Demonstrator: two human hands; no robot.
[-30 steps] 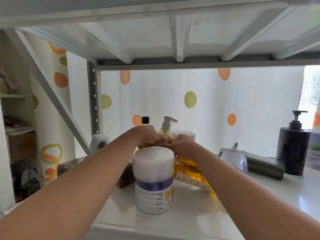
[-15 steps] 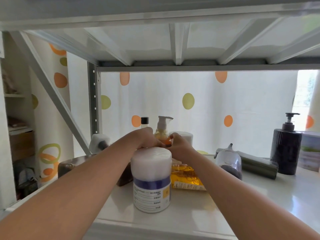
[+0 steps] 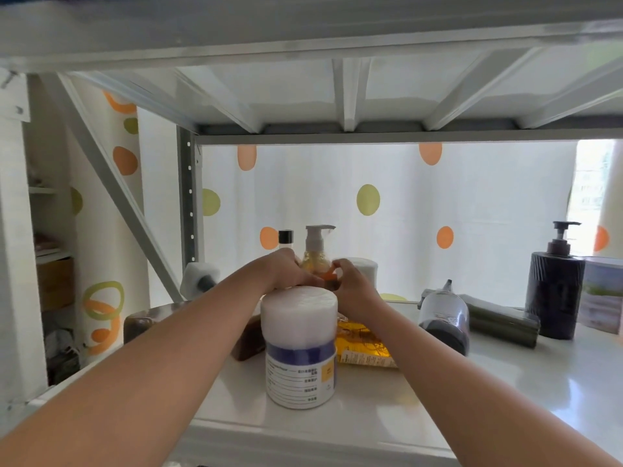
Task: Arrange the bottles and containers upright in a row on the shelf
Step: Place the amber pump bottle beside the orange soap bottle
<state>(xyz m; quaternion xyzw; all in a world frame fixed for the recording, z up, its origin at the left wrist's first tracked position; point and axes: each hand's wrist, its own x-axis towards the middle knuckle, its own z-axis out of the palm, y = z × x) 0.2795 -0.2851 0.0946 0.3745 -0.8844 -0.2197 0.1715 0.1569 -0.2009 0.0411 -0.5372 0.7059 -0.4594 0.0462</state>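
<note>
On the white shelf (image 3: 505, 382), both my hands hold the neck of a bottle of orange liquid (image 3: 362, 342) with an orange cap, behind a white jar with a purple band (image 3: 298, 345). My left hand (image 3: 286, 273) closes on the neck from the left. My right hand (image 3: 354, 288) pinches it by the cap from the right. The jar hides the bottle's lower left part. Behind stand an amber pump bottle (image 3: 317, 254), a small black-capped bottle (image 3: 286, 238) and a white jar (image 3: 367, 268).
A dark pump bottle (image 3: 556, 291) stands upright at the right beside a box (image 3: 603, 294). A clear dark-bottomed bottle (image 3: 445, 318) and an olive tube (image 3: 499, 320) lie on their sides. At the left lie a brown bottle (image 3: 148, 323) and a white-capped item (image 3: 199, 281). Another shelf sits close overhead.
The orange bottle's body has drawn back behind the white jar, so less of it shows on the right. Both hands have stayed at its cap.
</note>
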